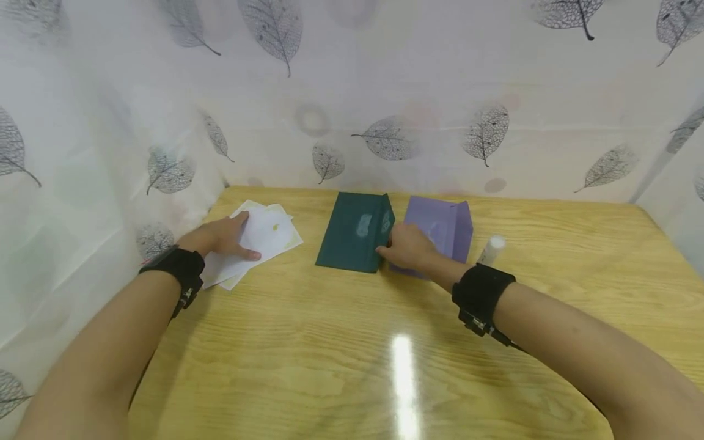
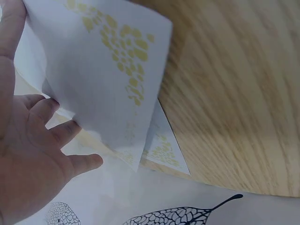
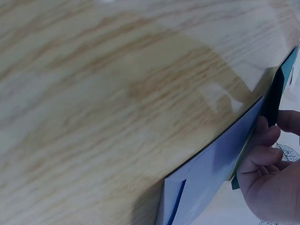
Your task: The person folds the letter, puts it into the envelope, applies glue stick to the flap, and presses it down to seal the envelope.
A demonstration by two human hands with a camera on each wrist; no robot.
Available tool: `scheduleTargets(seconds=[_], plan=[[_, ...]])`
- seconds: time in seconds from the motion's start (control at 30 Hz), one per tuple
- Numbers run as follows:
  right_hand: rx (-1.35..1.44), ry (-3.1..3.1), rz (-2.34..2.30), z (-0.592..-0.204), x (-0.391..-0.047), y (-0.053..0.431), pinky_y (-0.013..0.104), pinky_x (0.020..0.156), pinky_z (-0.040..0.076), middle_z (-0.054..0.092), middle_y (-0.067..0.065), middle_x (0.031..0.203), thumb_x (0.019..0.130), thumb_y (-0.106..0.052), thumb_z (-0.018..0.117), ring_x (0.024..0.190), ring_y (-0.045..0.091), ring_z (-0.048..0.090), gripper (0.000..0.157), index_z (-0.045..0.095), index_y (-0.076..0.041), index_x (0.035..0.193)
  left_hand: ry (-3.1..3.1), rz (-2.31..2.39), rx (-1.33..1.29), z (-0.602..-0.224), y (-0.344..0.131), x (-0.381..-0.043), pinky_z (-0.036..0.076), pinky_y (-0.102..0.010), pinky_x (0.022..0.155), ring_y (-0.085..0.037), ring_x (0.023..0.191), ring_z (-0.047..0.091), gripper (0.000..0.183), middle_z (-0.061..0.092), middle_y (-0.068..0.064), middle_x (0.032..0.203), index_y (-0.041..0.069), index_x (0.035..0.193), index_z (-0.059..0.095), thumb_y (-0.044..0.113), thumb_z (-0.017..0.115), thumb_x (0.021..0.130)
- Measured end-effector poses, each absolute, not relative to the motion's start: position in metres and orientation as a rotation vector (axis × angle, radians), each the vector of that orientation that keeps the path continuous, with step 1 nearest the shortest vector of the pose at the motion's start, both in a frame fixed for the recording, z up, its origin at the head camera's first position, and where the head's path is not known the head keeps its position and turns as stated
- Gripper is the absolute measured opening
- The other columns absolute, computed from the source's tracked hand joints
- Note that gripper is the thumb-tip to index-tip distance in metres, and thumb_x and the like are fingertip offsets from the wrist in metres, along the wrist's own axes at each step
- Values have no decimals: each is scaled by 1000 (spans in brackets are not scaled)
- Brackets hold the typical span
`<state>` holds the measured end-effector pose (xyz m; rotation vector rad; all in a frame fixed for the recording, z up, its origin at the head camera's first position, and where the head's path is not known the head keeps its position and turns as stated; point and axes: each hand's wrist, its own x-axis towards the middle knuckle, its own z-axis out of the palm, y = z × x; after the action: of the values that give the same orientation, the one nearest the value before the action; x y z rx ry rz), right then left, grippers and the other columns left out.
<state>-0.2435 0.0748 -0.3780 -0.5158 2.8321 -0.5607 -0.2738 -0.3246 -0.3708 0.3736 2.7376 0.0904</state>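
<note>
Taking the middle of the dark green rectangular paper envelope as the centre of a clock in the head view, the envelope lies flat on the pale yellow wood-grain table, with pale printing on its face and a flap along its 3 o'clock side. The right hand pinches that 3 o'clock edge between thumb and curled fingers. Just beyond, also at 3 o'clock, lies the lilac paper envelope, its own flap on the far side; the right hand is in the way over its lower left part, and whether hand and lilac paper touch I cannot tell. Farther along, between 3 and 4 o'clock, is the small white cylinder with a rounded end, its near end hidden by the black fabric wrist strap. At 9 o'clock, the overlapping white paper sheets with yellow spotted patterns lie apart from the green envelope, and the left hand rests on them with thumb and fingers spread wide. At 12 o'clock, the whitish leaf-printed curtain walls off the far edge of the table
</note>
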Motion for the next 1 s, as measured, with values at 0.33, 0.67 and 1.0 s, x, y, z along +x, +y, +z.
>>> scheduleTargets(seconds=[0.33,0.67,1.0], plan=[[-562,2857,-552,-385,-240,80,27,47,31,26,-6,44,89,-30,57,42,10,27,49,39,-16,46,2712,181,342,-373,-316,-279,16,-63,104,-54,127,11,115,15,-37,143,-3,143,5,64,64,71],[-612,2848,-563,-387,-231,76,27,47,33,32,-7,45,89,-30,56,43,10,32,43,44,-16,49,2736,106,351,-370,-322,-273,22,-58,104,-51,126,22,118,20,-37,141,-6,142,7,66,65,68],[-685,2811,-617,-386,-207,82,25,43,31,33,-7,45,88,-28,58,41,8,31,40,45,-15,52,2707,124,331,-365,-317,-273,15,-57,107,-51,128,13,118,11,-36,143,-8,142,1,62,64,72]])
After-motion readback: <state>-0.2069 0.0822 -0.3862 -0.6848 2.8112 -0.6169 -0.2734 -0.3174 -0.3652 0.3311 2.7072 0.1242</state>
